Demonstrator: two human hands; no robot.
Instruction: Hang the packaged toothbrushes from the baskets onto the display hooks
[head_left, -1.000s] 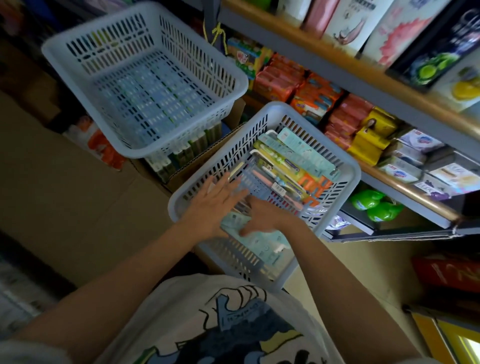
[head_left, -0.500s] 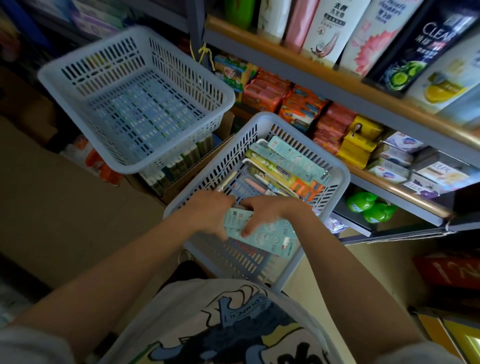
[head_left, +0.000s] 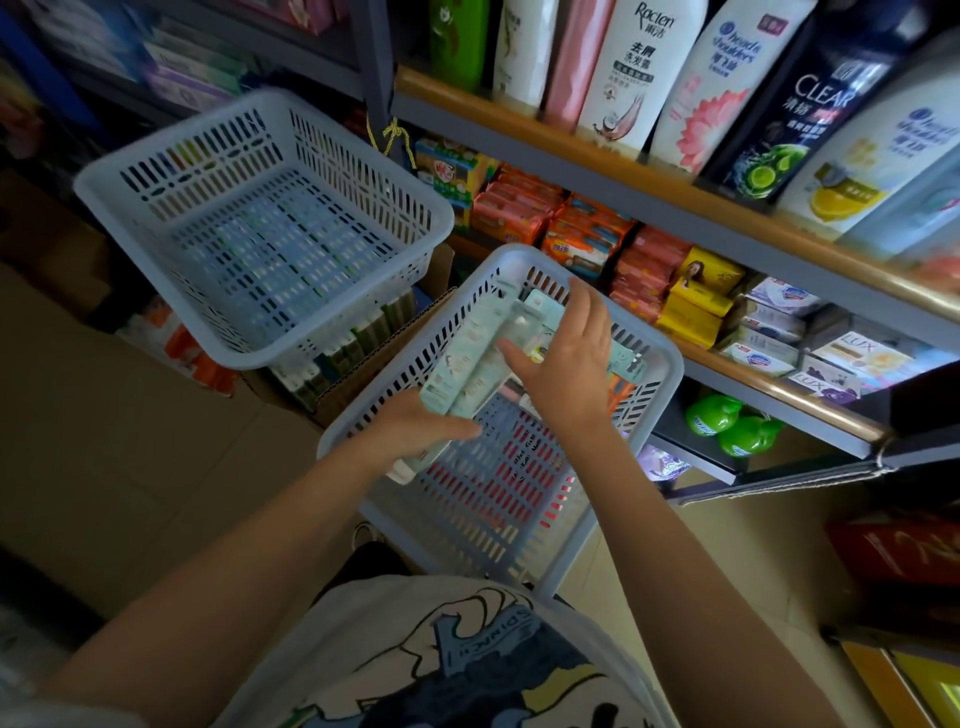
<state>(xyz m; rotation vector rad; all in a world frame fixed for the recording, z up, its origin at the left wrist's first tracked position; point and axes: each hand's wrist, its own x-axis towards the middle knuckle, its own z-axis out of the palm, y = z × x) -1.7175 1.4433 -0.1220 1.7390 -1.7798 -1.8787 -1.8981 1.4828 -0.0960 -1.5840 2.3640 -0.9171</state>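
packs of toothbrushes in pale mint-green card-and-blister sleeves (head_left: 475, 358) sit fanned above the nearer grey slotted plastic basket (head_left: 524, 499). left hand (head_left: 415, 434) is clamped on their lower ends; right hand (head_left: 563, 364) rests spread over the upper part, fingers loosely curled, grip unclear. judged light, stiff along the length, slick-faced and prone to slide apart; best pinched across the card edges near the hang-hole end. second grey slotted basket (head_left: 260, 228), left of the nearer one, looks empty.
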